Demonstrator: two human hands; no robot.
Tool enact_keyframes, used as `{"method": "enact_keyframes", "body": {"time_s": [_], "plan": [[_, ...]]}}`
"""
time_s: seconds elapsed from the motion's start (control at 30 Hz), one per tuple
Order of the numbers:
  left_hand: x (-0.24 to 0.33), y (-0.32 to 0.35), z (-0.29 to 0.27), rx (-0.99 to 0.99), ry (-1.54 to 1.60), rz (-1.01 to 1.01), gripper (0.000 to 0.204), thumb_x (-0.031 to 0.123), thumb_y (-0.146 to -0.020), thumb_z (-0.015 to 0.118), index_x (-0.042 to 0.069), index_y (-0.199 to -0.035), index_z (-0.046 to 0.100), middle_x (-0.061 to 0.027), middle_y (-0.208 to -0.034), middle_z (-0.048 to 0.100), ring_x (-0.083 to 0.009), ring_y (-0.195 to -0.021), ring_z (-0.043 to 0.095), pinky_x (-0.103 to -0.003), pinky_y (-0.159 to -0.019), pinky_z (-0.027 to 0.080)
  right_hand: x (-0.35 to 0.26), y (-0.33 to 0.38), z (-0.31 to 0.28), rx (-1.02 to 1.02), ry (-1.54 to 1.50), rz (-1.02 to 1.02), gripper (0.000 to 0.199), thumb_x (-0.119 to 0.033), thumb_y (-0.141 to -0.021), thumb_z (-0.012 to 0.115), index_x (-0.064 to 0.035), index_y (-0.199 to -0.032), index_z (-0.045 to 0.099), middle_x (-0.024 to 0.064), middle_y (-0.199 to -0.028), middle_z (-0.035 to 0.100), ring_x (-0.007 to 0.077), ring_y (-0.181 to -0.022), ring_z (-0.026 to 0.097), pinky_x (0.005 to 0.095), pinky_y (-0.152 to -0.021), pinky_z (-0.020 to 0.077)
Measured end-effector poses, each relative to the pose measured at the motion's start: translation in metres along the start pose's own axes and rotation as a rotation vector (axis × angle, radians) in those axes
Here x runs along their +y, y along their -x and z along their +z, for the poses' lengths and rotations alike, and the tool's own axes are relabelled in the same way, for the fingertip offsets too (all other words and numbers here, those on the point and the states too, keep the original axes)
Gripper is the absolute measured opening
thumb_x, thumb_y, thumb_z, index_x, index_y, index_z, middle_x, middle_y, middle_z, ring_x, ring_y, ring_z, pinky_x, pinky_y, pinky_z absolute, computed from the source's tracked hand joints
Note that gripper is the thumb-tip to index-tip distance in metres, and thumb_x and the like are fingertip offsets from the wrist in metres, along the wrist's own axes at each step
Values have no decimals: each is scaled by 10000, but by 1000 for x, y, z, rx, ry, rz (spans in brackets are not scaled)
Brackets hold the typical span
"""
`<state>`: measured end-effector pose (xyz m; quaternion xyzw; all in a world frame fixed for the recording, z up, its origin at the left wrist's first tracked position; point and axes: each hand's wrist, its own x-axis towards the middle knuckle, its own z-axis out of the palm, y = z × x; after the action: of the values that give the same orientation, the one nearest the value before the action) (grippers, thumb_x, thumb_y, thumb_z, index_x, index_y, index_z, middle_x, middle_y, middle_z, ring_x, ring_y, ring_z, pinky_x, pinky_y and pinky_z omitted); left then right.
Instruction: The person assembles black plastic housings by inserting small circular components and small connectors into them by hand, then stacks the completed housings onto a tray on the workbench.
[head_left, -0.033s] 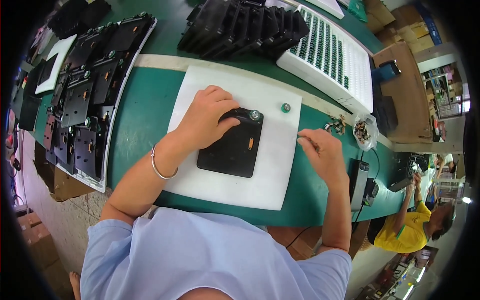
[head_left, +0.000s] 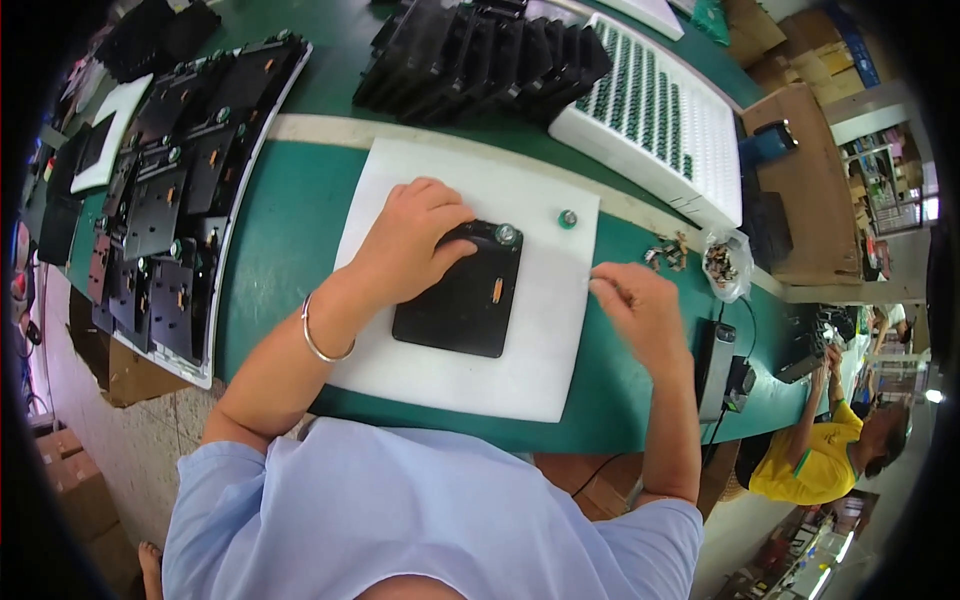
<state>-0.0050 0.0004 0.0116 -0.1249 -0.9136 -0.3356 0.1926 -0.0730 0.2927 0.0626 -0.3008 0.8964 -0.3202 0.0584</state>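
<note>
Green desk [head_left: 300, 215] partly covered by white foam sheet [head_left: 545, 330]. On sheet: black panel [head_left: 455, 310], far edge grasped by left hand [head_left: 415, 240]; small green-ringed part [head_left: 568, 218] placed near sheet's far right corner. At sheet's right edge: right hand [head_left: 640, 305], fingertips pinched together; whether anything is held cannot be told.

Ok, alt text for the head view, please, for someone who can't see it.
A person's left hand grips the top edge of a black panel on a white sheet; the right hand, pinched, is beside the sheet's right edge. Similar panels lie at left.
</note>
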Motion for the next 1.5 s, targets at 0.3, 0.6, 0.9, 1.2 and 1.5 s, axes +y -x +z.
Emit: {"method": "enact_keyframes", "body": {"time_s": [0.3,0.6,0.9,1.2,1.5], "plan": [[1,6,-13,5,-77,-10,300,154,-735,786,69,-994,659,-92,-1035,646,-297,-1019,585,-421,-897,423,-42,11,41,-329,-271,102,215,-190,-911,661,-19,-1034,706,104,-763,670,157,-653,629,294,-631,511],[12,15,-27,-4,-281,-43,279,231,-734,789,101,-931,640,-43,-954,629,-226,-967,597,-381,-861,426,-36,3,53,-265,-276,23,199,-86,-886,684,37,-1042,705,0,-710,629,53,-600,550,220,-543,448],[1,65,-129,-51,-379,-110,294,250,-803,761,102,-1028,643,-53,-1051,621,-216,-1051,572,-396,-973,373,-15,-4,44,-281,-294,10,191,-25,-835,709,58,-1006,696,40,-762,621,67,-637,522,210,-578,439],[-74,153,-306,35,-351,-181,274,150,-793,755,10,-1009,659,-132,-1021,638,-335,-1036,582,-423,-922,464,-31,-28,46,-289,-260,-34,195,-33,-832,713,44,-1009,696,33,-766,618,63,-619,491,202,-572,415],[-131,185,-361,-2,-382,-227,237,109,-822,729,7,-1021,649,-145,-1075,612,-328,-1060,569,-395,-957,455,-106,-79,92,-444,-254,-109,191,-25,-820,716,20,-1005,706,37,-793,651,79,-665,542,215,-613,442]]}}
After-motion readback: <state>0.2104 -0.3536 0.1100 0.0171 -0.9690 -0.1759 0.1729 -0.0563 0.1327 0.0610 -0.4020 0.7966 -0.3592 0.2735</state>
